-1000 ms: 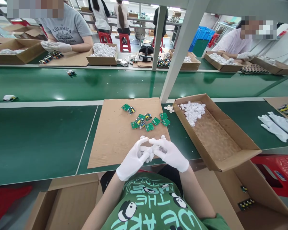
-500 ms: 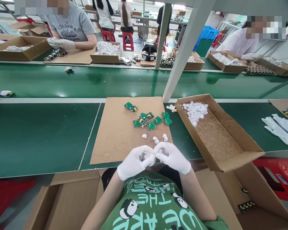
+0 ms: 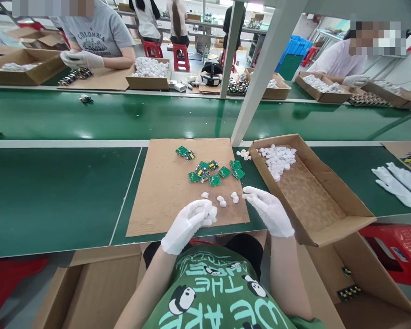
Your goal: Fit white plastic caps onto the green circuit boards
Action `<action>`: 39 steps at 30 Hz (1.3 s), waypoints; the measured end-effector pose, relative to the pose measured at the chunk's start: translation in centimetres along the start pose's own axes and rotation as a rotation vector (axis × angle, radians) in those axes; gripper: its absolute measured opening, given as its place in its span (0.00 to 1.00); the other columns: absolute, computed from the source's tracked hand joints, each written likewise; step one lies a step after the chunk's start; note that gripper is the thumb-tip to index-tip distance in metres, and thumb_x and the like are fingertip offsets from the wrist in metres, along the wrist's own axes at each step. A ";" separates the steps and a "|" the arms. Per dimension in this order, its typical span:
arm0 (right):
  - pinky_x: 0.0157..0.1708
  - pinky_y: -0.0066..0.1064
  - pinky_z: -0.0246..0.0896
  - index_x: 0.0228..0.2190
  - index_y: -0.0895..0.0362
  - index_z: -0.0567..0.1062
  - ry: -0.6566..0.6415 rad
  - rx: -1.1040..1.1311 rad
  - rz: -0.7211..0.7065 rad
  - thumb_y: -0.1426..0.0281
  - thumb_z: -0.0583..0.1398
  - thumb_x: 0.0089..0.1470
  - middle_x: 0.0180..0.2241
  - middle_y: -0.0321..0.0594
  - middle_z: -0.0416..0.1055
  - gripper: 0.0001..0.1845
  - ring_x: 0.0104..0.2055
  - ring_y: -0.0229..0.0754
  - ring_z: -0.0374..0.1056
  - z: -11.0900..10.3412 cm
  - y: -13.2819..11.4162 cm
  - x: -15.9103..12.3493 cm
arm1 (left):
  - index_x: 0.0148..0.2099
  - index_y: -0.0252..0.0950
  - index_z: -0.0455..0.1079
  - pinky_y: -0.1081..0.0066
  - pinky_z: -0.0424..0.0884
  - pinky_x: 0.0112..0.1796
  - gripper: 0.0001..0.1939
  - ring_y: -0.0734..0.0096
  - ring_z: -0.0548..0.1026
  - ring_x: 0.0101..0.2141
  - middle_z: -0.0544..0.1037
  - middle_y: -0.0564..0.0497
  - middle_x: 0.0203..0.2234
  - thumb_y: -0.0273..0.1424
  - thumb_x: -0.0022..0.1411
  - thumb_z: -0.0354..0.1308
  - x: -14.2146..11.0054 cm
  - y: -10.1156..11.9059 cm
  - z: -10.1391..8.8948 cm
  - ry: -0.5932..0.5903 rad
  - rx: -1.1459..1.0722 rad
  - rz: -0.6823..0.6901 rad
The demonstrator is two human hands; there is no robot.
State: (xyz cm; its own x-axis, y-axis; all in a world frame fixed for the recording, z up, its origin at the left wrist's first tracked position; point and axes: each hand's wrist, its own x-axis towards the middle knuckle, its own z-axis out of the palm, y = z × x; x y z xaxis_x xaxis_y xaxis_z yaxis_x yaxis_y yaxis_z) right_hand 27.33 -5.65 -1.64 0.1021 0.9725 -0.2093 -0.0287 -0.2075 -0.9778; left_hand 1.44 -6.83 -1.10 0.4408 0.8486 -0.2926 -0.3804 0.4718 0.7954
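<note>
Handling white pieces (image 3: 211, 216) seems in hand: the left hand (image 3: 188, 224) curls round several above the near edge of the cardboard sheet (image 3: 171, 196), the right hand (image 3: 269, 211), loosely extended, nothing visible within, is at its right edge, and the next move calls for a light touch.

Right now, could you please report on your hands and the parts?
Left hand holding white pieces. Right hand open. Loose pieces on cardboard, nearer than circuit boards.

Hands (image 3: 187, 224) now well apart
</note>
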 end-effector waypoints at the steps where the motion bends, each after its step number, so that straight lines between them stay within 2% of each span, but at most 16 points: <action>1: 0.44 0.35 0.71 0.45 0.55 0.78 0.017 -0.019 -0.010 0.57 0.68 0.47 0.47 0.45 0.77 0.25 0.44 0.44 0.76 -0.4 0.1 0.0 | 0.42 0.34 0.68 0.75 0.69 0.39 0.13 0.74 0.73 0.35 0.74 0.49 0.35 0.35 0.60 0.65 0.0 0.0 0.0 0.005 0.000 0.002; 2: 0.43 0.36 0.72 0.45 0.55 0.78 0.044 -0.051 -0.025 0.55 0.67 0.48 0.47 0.46 0.78 0.25 0.44 0.45 0.76 -0.7 0.3 0.1 | 0.42 0.34 0.68 0.74 0.69 0.40 0.12 0.73 0.74 0.36 0.75 0.49 0.36 0.34 0.60 0.65 0.0 -0.1 0.0 0.016 0.010 0.002; 4: 0.36 0.35 0.73 0.44 0.56 0.78 0.109 -0.141 -0.057 0.51 0.64 0.50 0.41 0.46 0.79 0.26 0.37 0.44 0.77 -1.3 0.6 0.3 | 0.43 0.35 0.68 0.74 0.70 0.41 0.12 0.73 0.74 0.37 0.75 0.48 0.37 0.33 0.61 0.65 0.1 -0.3 0.0 0.033 0.032 -0.004; 6: 0.26 0.32 0.69 0.39 0.58 0.79 0.167 -0.231 -0.080 0.50 0.62 0.52 0.33 0.44 0.79 0.25 0.25 0.39 0.72 -1.6 0.9 0.7 | 0.43 0.35 0.68 0.75 0.70 0.40 0.11 0.74 0.74 0.36 0.75 0.49 0.36 0.34 0.62 0.64 0.2 -0.4 0.0 0.026 0.030 -0.010; 8: 0.24 0.32 0.66 0.35 0.58 0.80 0.219 -0.318 -0.109 0.51 0.60 0.55 0.28 0.42 0.77 0.22 0.21 0.38 0.67 -1.6 1.3 1.4 | 0.42 0.35 0.68 0.77 0.68 0.34 0.11 0.76 0.74 0.32 0.74 0.50 0.34 0.35 0.62 0.63 0.3 -0.5 0.0 0.012 0.037 -0.011; 13: 0.44 0.40 0.67 0.37 0.55 0.81 0.315 -0.525 -0.241 0.62 0.60 0.53 0.38 0.44 0.78 0.14 0.37 0.45 0.71 -1.0 2.7 3.4 | 0.48 0.34 0.68 0.78 0.63 0.24 0.15 0.78 0.73 0.25 0.76 0.48 0.36 0.37 0.63 0.62 0.5 -1.1 -0.6 0.046 0.120 0.025; 17: 0.40 0.41 0.69 0.35 0.56 0.80 0.338 -0.588 -0.295 0.65 0.59 0.51 0.38 0.46 0.76 0.12 0.32 0.43 0.70 -1.1 3.9 4.4 | 0.48 0.33 0.69 0.78 0.64 0.24 0.15 0.78 0.73 0.25 0.77 0.48 0.36 0.36 0.63 0.63 0.4 -1.4 -0.9 0.074 0.121 0.036; 20: 0.38 0.38 0.72 0.36 0.56 0.79 0.315 -0.585 -0.325 0.64 0.60 0.52 0.45 0.47 0.75 0.13 0.36 0.43 0.73 -1.5 4.2 4.5 | 0.48 0.33 0.70 0.78 0.65 0.25 0.15 0.78 0.74 0.26 0.78 0.48 0.36 0.36 0.62 0.63 0.2 -1.3 -1.0 0.094 0.112 0.034; 22: 0.37 0.36 0.73 0.39 0.57 0.78 0.298 -0.582 -0.335 0.62 0.60 0.54 0.46 0.48 0.75 0.14 0.38 0.43 0.74 -1.7 4.1 4.5 | 0.48 0.33 0.70 0.78 0.65 0.25 0.16 0.78 0.74 0.26 0.78 0.48 0.36 0.36 0.61 0.64 0.1 -1.3 -1.0 0.107 0.103 0.029; 25: 0.34 0.34 0.72 0.44 0.57 0.75 0.302 -0.616 -0.339 0.61 0.58 0.58 0.38 0.45 0.77 0.17 0.32 0.41 0.74 -1.5 4.1 4.5 | 0.47 0.33 0.70 0.78 0.65 0.25 0.17 0.78 0.73 0.25 0.79 0.48 0.35 0.37 0.60 0.65 0.2 -1.4 -1.0 0.118 0.089 0.019; 28: 0.34 0.35 0.70 0.40 0.55 0.77 0.301 -0.714 -0.362 0.60 0.59 0.58 0.32 0.41 0.77 0.14 0.29 0.41 0.71 -0.6 4.1 5.0 | 0.47 0.33 0.71 0.77 0.65 0.25 0.18 0.77 0.74 0.25 0.79 0.48 0.35 0.38 0.58 0.67 0.4 -1.5 -1.0 0.122 0.078 0.011; 30: 0.40 0.39 0.68 0.35 0.54 0.79 0.283 -0.795 -0.396 0.63 0.62 0.56 0.33 0.42 0.77 0.09 0.34 0.44 0.71 0.0 4.2 5.5 | 0.46 0.33 0.71 0.77 0.65 0.25 0.19 0.77 0.73 0.25 0.79 0.48 0.34 0.38 0.58 0.67 0.5 -1.5 -0.9 0.120 0.076 0.010; 33: 0.49 0.46 0.63 0.31 0.54 0.81 0.282 -0.894 -0.442 0.65 0.62 0.55 0.43 0.46 0.77 0.08 0.47 0.53 0.67 0.1 4.3 6.0 | 0.47 0.33 0.72 0.77 0.66 0.26 0.17 0.78 0.73 0.25 0.80 0.47 0.34 0.37 0.59 0.66 0.2 -1.3 -0.9 0.123 0.076 0.005; 35: 0.50 0.50 0.61 0.31 0.55 0.82 0.301 -0.939 -0.451 0.65 0.60 0.56 0.48 0.49 0.75 0.11 0.51 0.57 0.64 -0.2 4.2 6.2 | 0.47 0.33 0.72 0.77 0.66 0.27 0.17 0.78 0.73 0.25 0.80 0.47 0.35 0.37 0.60 0.66 -0.1 -1.3 -1.0 0.132 0.070 0.002; 37: 0.50 0.52 0.61 0.33 0.57 0.83 0.314 -0.965 -0.451 0.65 0.59 0.57 0.48 0.53 0.75 0.13 0.51 0.59 0.64 -0.5 3.9 6.0 | 0.47 0.34 0.72 0.77 0.67 0.28 0.17 0.77 0.74 0.26 0.80 0.47 0.35 0.37 0.59 0.66 -0.2 -1.3 -0.9 0.139 0.061 0.001; 39: 0.51 0.54 0.60 0.39 0.59 0.82 0.321 -0.969 -0.456 0.65 0.58 0.58 0.49 0.55 0.74 0.15 0.52 0.60 0.64 -0.2 3.4 5.3 | 0.47 0.33 0.72 0.76 0.68 0.30 0.18 0.76 0.74 0.27 0.80 0.47 0.35 0.37 0.59 0.67 -0.3 -1.4 -0.7 0.143 0.051 0.000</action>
State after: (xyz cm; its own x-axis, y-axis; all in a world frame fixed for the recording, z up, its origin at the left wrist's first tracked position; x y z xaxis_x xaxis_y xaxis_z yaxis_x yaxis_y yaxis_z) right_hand 27.95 -1.25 -6.12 0.1609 0.9353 0.3153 0.8499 0.0311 -0.5260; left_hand 1.29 -7.56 -2.55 0.3191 0.8758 -0.3621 -0.3373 0.4620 0.8202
